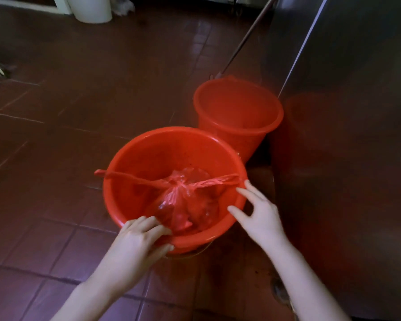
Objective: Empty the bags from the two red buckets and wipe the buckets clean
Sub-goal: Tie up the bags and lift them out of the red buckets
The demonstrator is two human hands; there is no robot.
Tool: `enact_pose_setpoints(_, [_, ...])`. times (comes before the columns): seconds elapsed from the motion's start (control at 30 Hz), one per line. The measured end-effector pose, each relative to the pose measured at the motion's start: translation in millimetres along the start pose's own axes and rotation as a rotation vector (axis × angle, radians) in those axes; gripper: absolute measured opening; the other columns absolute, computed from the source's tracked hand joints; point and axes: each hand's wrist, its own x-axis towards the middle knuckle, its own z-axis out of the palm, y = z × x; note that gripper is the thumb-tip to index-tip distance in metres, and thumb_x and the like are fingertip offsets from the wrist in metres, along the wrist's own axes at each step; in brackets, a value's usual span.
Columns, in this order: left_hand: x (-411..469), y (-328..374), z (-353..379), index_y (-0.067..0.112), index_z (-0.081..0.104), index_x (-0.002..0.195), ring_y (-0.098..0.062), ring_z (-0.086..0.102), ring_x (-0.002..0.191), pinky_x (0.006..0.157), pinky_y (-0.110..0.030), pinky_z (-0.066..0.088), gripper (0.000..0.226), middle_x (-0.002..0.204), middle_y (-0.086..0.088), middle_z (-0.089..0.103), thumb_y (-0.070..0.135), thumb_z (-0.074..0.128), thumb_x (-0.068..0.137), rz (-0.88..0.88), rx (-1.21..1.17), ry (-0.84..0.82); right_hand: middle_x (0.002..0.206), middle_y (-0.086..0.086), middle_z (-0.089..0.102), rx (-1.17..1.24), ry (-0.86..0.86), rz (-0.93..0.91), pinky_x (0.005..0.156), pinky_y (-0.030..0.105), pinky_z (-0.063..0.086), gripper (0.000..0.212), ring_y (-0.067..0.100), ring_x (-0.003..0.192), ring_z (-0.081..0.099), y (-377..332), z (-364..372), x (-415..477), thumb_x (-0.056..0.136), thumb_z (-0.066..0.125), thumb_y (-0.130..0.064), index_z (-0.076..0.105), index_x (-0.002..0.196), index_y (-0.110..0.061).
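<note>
At the near bucket (148,154) rim, left hand (139,239) clamped, right hand (257,214) splayed.

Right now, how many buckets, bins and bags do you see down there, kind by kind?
Red bucket: 2
Red bag, tied, inside the nearer bucket: 1
White bin: 1
Total: 4

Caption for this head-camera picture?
Left hand grips the near red bucket; right hand hovers open beside it, tied red bag inside.
</note>
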Motion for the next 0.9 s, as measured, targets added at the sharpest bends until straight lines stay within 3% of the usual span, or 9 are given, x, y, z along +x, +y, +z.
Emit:
enact_pose_setpoints(0.13, [-17, -29, -13, 0.022, 0.075, 0.087, -0.015, 0.059, 0.065, 0.058, -0.033, 0.050, 0.055, 0.081, 0.011, 0.063, 0.064, 0.040, 0.087, -0.089, 0.033, 0.138, 0.143, -0.011, 0.048, 0.200, -0.162, -0.146, 0.104, 0.006, 0.027, 0.053, 0.000, 0.129, 0.043, -21, 22, 36, 0.081, 0.075, -0.031, 0.057, 0.131, -0.026])
enact_pose_setpoints(0.23, [-14, -48, -20, 0.018, 0.076, 0.085, -0.021, 0.060, 0.065, 0.057, -0.039, 0.052, 0.061, 0.080, 0.007, 0.064, 0.069, 0.042, 0.083, -0.190, 0.042, 0.210, 0.128, -0.004, 0.060, 0.215, -0.013, -0.171, 0.103, 0.022, 0.039, 0.039, 0.011, 0.119, 0.056, -22, 21, 70, 0.085, 0.071, -0.022, 0.063, 0.123, -0.020])
enact_pose_setpoints(0.33, [6, -66, -23, 0.014, 0.075, 0.088, -0.027, 0.061, 0.073, 0.067, -0.043, 0.050, 0.047, 0.081, 0.003, 0.064, 0.055, 0.055, 0.076, -0.312, 0.041, 0.238, 0.122, -0.001, 0.060, 0.073, 0.117, -0.151, 0.097, 0.019, 0.039, 0.033, 0.014, 0.113, 0.058, -12, 11, 107, 0.087, 0.067, -0.020, 0.063, 0.120, -0.017])
enact_pose_setpoints(0.47, [44, -84, -21, 0.014, 0.074, 0.091, -0.028, 0.061, 0.085, 0.076, -0.042, 0.046, 0.021, 0.085, 0.003, 0.063, 0.031, 0.076, 0.082, -0.419, 0.007, 0.232, 0.138, 0.004, 0.048, -0.294, 0.030, -0.135, 0.108, 0.039, 0.036, 0.051, 0.026, 0.125, 0.044, 0, 3, 162, 0.090, 0.062, -0.032, 0.049, 0.138, -0.018])
enact_pose_setpoints(0.53, [62, -92, -19, 0.017, 0.073, 0.092, -0.028, 0.060, 0.090, 0.079, -0.043, 0.045, 0.017, 0.086, 0.005, 0.060, 0.024, 0.080, 0.078, -0.462, -0.026, 0.230, 0.143, 0.005, 0.042, -0.402, -0.020, -0.103, 0.111, 0.042, 0.033, 0.057, 0.028, 0.130, 0.039, 1, 1, 186, 0.091, 0.059, -0.037, 0.042, 0.143, -0.019])
enact_pose_setpoints(0.67, [92, -106, -14, 0.021, 0.071, 0.094, -0.026, 0.058, 0.097, 0.083, -0.043, 0.044, 0.018, 0.089, 0.007, 0.058, 0.030, 0.077, 0.080, -0.521, -0.051, 0.241, 0.145, 0.007, 0.040, -0.514, -0.017, -0.049, 0.110, 0.044, 0.031, 0.056, 0.029, 0.131, 0.038, -2, 4, 228, 0.095, 0.050, -0.044, 0.036, 0.145, -0.023])
enact_pose_setpoints(0.9, [129, -124, -10, 0.024, 0.069, 0.099, -0.023, 0.056, 0.104, 0.084, -0.040, 0.041, 0.022, 0.097, 0.005, 0.061, 0.040, 0.071, 0.084, -0.593, -0.032, 0.262, 0.128, 0.007, 0.055, -0.484, 0.005, -0.080, 0.101, 0.044, 0.040, 0.038, 0.028, 0.118, 0.048, -7, 21, 249, 0.099, 0.046, -0.036, 0.048, 0.135, -0.026])
